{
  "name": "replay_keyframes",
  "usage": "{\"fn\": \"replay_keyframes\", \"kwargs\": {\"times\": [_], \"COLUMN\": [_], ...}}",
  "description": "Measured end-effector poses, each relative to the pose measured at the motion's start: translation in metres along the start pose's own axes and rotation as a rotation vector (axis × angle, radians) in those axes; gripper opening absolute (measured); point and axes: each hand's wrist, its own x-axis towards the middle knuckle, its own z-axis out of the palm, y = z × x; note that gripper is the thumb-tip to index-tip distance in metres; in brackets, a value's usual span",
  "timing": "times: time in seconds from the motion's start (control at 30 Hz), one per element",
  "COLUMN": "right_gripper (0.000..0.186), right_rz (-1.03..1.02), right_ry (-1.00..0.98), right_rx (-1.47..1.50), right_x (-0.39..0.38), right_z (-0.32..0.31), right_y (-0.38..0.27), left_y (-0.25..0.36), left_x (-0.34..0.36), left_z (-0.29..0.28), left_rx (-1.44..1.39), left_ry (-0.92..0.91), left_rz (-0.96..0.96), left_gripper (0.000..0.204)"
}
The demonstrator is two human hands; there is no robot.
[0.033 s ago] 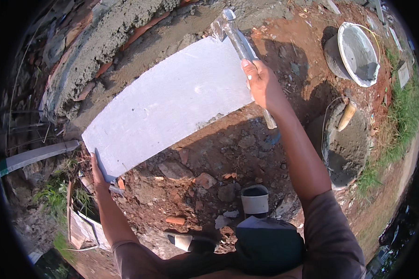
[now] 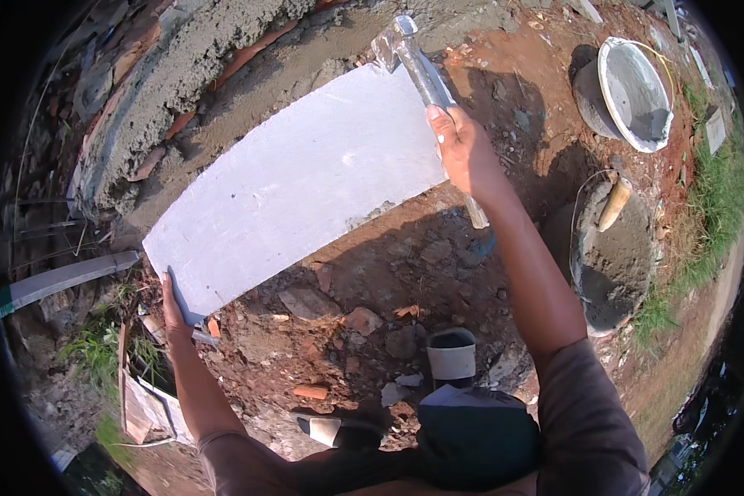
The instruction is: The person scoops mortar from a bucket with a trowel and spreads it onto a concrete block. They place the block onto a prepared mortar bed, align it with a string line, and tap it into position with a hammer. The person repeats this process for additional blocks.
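Observation:
A long pale grey lightweight concrete block lies at a slant across the middle, its right end farther from me. At its near left end, my left hand holds the block's edge; some of its fingers are hidden. My right hand is closed round the handle of a hammer, over the block's right end. The worn hammer head points away from me, above the far right corner, and the handle's butt sticks out below my hand.
Wet mortar lines a brick course along the far left. To the right stand a bucket with grey residue and a mortar-filled bucket with a wooden-handled tool. Brick rubble litters the soil near my feet.

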Motion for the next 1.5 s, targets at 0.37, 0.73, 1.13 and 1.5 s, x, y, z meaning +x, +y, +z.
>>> {"fn": "replay_keyframes", "kwargs": {"times": [0.37, 0.73, 1.13, 1.5], "right_gripper": [0.046, 0.047, 0.047, 0.044], "right_rz": [0.058, 0.155, 0.075, 0.093], "right_ry": [0.468, 0.166, 0.087, 0.099], "right_rx": [0.165, 0.108, 0.154, -0.023], "right_x": [0.005, -0.023, -0.032, -0.08], "right_z": [0.001, -0.016, 0.003, 0.023], "right_y": [0.112, 0.096, 0.052, 0.041], "left_y": [-0.022, -0.01, 0.0, -0.006], "left_x": [-0.029, -0.014, -0.017, -0.011], "left_z": [-0.009, -0.01, 0.0, -0.004], "left_rx": [-0.033, 0.135, 0.356, 0.388], "left_ry": [-0.056, -0.054, 0.071, 0.121], "left_rz": [0.103, 0.118, 0.265, 0.261], "left_gripper": [0.082, 0.09, 0.076, 0.072]}}
